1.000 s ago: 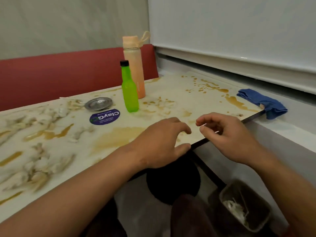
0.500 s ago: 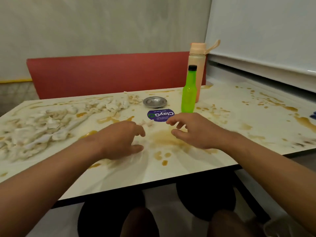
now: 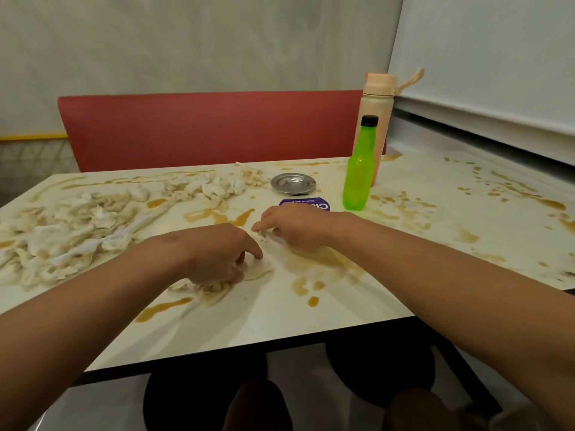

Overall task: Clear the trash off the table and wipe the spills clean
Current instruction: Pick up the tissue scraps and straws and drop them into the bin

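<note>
A pale table (image 3: 280, 318) is strewn with soaked, crumpled tissue scraps and brown spills (image 3: 317, 262). The main tissue heap (image 3: 71, 231) lies on the left. My left hand (image 3: 217, 253) is curled over a wet tissue wad (image 3: 217, 289) near the table's middle, fingers gripping it. My right hand (image 3: 295, 227) sits just beyond, its fingertips pinching a small tissue scrap (image 3: 261, 234) against the surface.
A green bottle (image 3: 359, 169) and a peach flask (image 3: 375, 119) stand at the back right. A metal dish (image 3: 293, 182) and a purple round sticker (image 3: 306, 205) lie behind my right hand. A red bench back (image 3: 202, 129) faces me. More spills (image 3: 516, 194) cover the right side.
The view swung left from the table's right corner to its middle. Both hands moved from the table edge onto the surface and closed on tissue scraps.
</note>
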The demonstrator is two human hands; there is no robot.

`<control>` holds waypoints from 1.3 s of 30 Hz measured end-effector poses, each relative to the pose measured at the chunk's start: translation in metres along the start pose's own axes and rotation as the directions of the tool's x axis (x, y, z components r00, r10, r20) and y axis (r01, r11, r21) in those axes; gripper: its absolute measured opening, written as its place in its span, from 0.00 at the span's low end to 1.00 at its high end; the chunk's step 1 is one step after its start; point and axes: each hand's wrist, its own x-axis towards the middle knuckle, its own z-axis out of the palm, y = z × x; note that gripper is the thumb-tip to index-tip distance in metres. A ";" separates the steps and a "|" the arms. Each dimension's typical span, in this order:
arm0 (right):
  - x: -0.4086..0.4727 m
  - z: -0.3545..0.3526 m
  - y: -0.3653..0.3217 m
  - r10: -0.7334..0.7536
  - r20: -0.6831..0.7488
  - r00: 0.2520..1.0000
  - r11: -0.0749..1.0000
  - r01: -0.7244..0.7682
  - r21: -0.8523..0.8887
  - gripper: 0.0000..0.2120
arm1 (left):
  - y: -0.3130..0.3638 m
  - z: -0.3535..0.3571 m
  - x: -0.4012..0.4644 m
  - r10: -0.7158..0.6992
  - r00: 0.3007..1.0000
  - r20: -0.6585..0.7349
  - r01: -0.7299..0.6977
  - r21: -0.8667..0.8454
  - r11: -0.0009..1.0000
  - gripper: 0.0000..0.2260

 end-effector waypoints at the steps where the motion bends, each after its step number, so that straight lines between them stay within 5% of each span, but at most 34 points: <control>1: 0.001 -0.001 0.000 0.002 -0.005 1.000 1.000 -0.002 -0.016 0.25 | 0.001 0.000 0.002 0.008 1.000 -0.008 -0.008 0.002 1.000 0.19; 7: -0.013 -0.005 0.003 0.026 -0.064 0.998 0.999 -0.025 0.020 0.14 | 0.005 0.003 0.013 0.033 0.990 -0.136 -0.029 0.034 0.999 0.09; 15: -0.075 -0.015 0.019 0.287 -0.258 0.922 0.905 -0.173 0.388 0.06 | 0.032 -0.010 0.027 -0.038 0.920 -0.390 -0.023 -0.149 0.989 0.06; 22: -0.183 -0.021 0.032 0.552 -0.359 0.753 0.718 -0.209 0.664 0.02 | 0.095 -0.021 0.038 0.020 0.871 -0.491 -0.197 -0.312 0.929 0.10; 29: -0.297 -0.022 0.044 0.716 -0.366 0.594 0.610 -0.279 0.742 0.02 | 0.179 -0.023 0.073 0.132 0.834 -0.537 -0.425 -0.470 0.774 0.06; 39: -0.452 0.024 0.078 0.891 -0.372 0.259 0.450 -0.410 0.793 0.07 | 0.339 -0.012 0.109 0.355 0.751 -0.556 -0.654 -0.554 0.516 0.02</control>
